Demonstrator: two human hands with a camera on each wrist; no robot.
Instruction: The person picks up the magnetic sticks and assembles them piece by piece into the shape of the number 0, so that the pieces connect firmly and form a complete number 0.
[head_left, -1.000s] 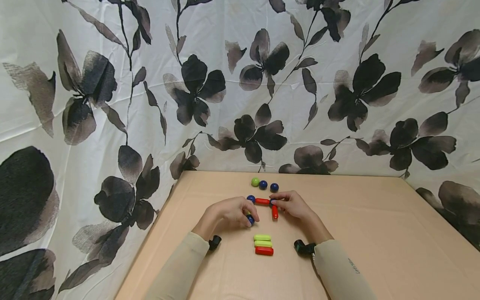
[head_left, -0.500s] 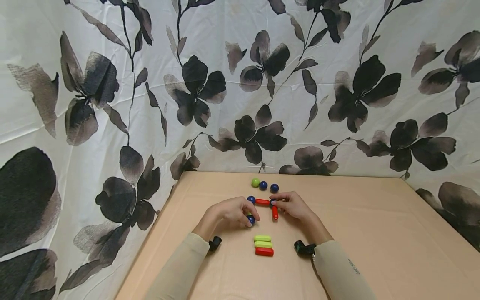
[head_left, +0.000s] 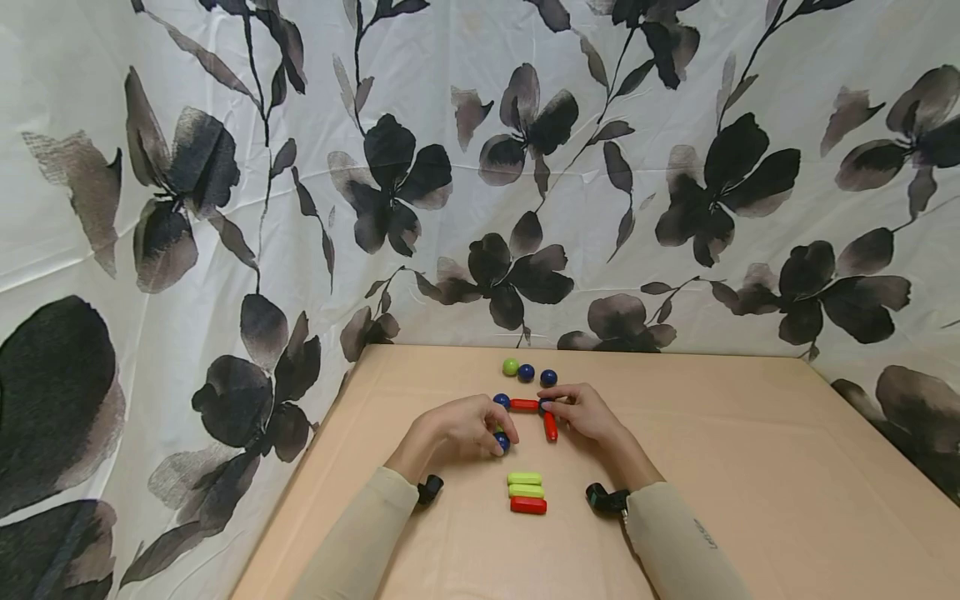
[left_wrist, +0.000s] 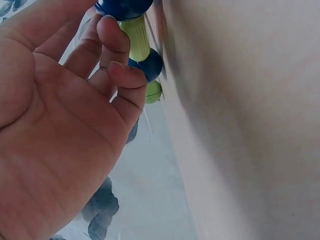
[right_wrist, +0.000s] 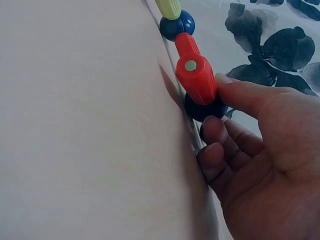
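Observation:
My left hand [head_left: 471, 423] pinches a blue ball [head_left: 502, 442] at the near left of a small ball-and-rod build. In the left wrist view, a yellow-green rod [left_wrist: 136, 40] runs from that ball to another blue ball [left_wrist: 150, 65]. My right hand [head_left: 585, 410] holds the blue corner ball [head_left: 545, 406] between thumb and fingers. From this corner, one red rod [head_left: 524, 405] reaches left to the far-left blue ball [head_left: 501, 402]. A second red rod [head_left: 551, 427] points toward me, its free end showing a pale round spot in the right wrist view. Fingers partly cover both held balls.
Beyond the build lie a green ball [head_left: 511, 367] and two loose blue balls [head_left: 527, 372]. Nearer me, two yellow-green rods [head_left: 525, 485] and a red rod [head_left: 528, 505] lie side by side. A floral cloth [head_left: 450, 208] hangs behind the table [head_left: 750, 467].

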